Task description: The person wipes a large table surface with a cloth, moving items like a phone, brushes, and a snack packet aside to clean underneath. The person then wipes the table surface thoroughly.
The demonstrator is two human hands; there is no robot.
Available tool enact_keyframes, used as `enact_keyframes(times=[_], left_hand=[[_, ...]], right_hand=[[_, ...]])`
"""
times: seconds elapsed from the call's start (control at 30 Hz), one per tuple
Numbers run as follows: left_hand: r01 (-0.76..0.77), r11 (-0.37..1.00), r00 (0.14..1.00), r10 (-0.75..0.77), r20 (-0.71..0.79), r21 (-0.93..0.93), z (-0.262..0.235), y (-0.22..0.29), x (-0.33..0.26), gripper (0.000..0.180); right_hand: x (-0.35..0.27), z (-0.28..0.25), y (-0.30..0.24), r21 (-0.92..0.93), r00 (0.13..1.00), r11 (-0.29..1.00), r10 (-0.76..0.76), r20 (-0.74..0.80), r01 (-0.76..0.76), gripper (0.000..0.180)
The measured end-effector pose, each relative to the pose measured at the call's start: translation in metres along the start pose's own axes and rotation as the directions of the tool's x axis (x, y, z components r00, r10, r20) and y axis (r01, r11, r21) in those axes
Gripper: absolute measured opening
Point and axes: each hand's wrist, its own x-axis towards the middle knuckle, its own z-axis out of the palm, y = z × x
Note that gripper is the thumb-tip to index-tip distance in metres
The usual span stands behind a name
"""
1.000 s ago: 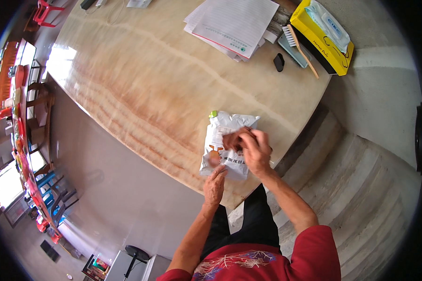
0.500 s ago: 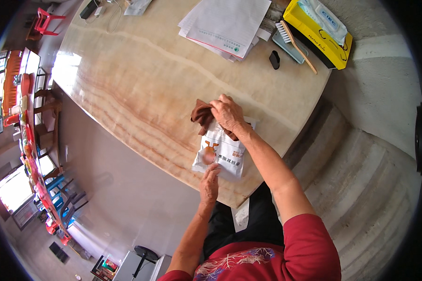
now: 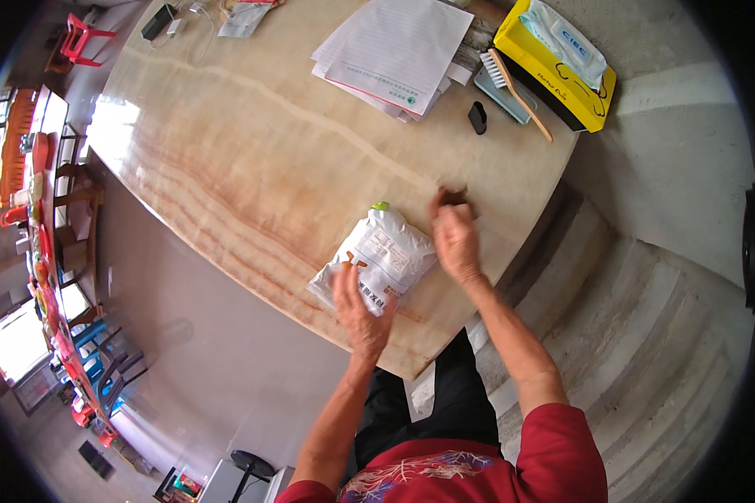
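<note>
A white plastic bag (image 3: pixel 376 247) with printing and an orange-brown picture lies near the table's front corner. A bit of green (image 3: pixel 381 205) shows at its far end. Over the bag's near part is my left hand (image 3: pixel 361 314), fingers spread, holding nothing; whether it presses on the plastic I cannot tell. Just right of the bag, my right hand (image 3: pixel 457 243) is closed on a bunched brown cloth (image 3: pixel 450 198), slightly blurred by motion. Most of the cloth is hidden in that fist.
The marble-patterned table (image 3: pixel 252 142) carries stacked paper sheets (image 3: pixel 398 50), a small black object (image 3: pixel 477 117), a wooden-handled brush (image 3: pixel 520 96), a yellow box (image 3: pixel 554 71) with a wipes pack (image 3: pixel 564 42) on it, and a black adapter (image 3: pixel 158 22) with cables. Concrete steps (image 3: pixel 612 335) descend at right.
My right hand has moved right with the brown cloth, off the bag. The bag has shifted slightly left and turned, its green end now uncovered. My left hand has opened and moved slightly left.
</note>
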Motion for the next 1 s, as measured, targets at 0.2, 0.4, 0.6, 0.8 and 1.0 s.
enact_keyframes(times=[0.2, 0.4, 0.6, 0.8, 1.0], left_hand=[[-0.071, 0.939, 0.980, 0.003, 0.197, 0.335, 0.049, -0.004, 0.005, 0.102], [-0.180, 0.913, 0.957, 0.075, 0.282, 0.367, 0.042, -0.007, 0.008, 0.102], [-0.112, 0.907, 0.932, -0.045, 0.358, 0.406, 0.036, -0.021, 0.014, 0.087], [-0.453, 0.760, 0.887, 0.333, 0.318, 0.467, 0.027, -0.037, 0.035, 0.085], [-0.153, 0.885, 0.985, 0.174, -0.008, 0.440, -0.003, -0.021, 0.038, 0.094]], right_hand=[[0.019, 0.059, -0.033, -0.152, 0.961, 0.963, -0.188, 0.203, 0.220, 0.025], [0.029, 0.059, -0.002, 0.018, 0.992, 1.000, -0.018, 0.125, 0.016, 0.018], [-0.039, 0.023, -0.038, -0.135, 0.865, 0.866, -0.445, 0.232, 0.481, 0.021], [-0.087, -0.023, 0.021, -0.056, 0.804, 0.889, -0.383, 0.455, 0.455, 0.012], [-0.054, -0.043, 0.004, 0.391, 0.930, 0.843, 0.331, 0.162, -0.368, 0.027]])
